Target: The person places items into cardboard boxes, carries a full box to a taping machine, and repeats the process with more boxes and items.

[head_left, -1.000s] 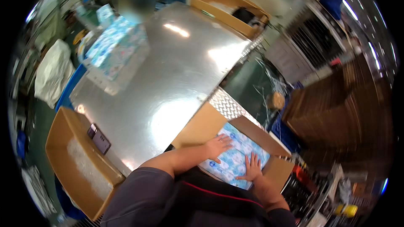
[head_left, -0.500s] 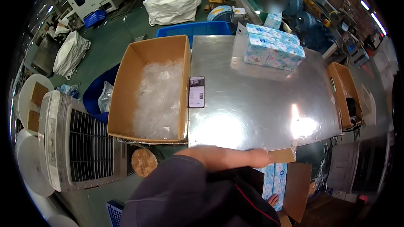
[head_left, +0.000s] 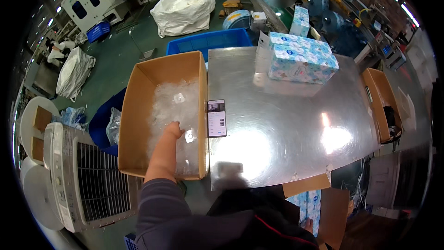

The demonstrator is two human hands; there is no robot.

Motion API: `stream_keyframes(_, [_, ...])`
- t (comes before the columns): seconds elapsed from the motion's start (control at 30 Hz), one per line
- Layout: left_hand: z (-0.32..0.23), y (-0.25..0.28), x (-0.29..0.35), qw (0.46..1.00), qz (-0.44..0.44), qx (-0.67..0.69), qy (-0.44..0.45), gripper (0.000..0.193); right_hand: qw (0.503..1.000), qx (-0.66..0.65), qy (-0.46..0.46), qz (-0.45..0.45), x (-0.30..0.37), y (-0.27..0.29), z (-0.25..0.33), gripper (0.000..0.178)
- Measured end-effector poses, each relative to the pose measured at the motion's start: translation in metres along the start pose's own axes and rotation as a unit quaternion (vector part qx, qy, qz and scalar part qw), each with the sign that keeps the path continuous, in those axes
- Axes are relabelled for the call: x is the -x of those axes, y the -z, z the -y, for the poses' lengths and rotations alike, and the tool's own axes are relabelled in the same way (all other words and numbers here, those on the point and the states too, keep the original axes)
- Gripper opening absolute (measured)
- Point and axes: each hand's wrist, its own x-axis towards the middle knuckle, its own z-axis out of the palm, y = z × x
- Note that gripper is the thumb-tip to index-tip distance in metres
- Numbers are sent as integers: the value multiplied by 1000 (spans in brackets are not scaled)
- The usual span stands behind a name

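Observation:
My left hand reaches into a large open cardboard box on the left. It is over a heap of loose clear plastic film or bags, thumb apart from the fingers, with nothing visibly lifted. At the lower right, my right hand lies with fingers extended against blue-and-white patterned tissue packs. These packs stand inside an open carton whose flaps are folded out. Only the right hand's fingers show; its arm is hidden by my dark clothing.
A metal table bears a phone beside the box and patterned tissue packs at the back. Behind it is a blue bin. An air cooler stands left; a smaller cardboard box sits at the right edge.
My left arm has swung from across the carton flap at the lower right into the large box at the left. My right hand stays at the tissue packs. The view has shifted slightly.

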Motion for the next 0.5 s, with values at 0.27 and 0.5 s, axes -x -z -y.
stream_keyframes(0.27, [47, 12, 24, 966, -59, 249, 45, 16, 994, -83, -27, -58, 13, 63, 68, 91])
stream_keyframes(0.5, [65, 69, 107, 822, -32, 569, 16, 8, 973, -226, -49, -6, 11, -14, -23, 81])
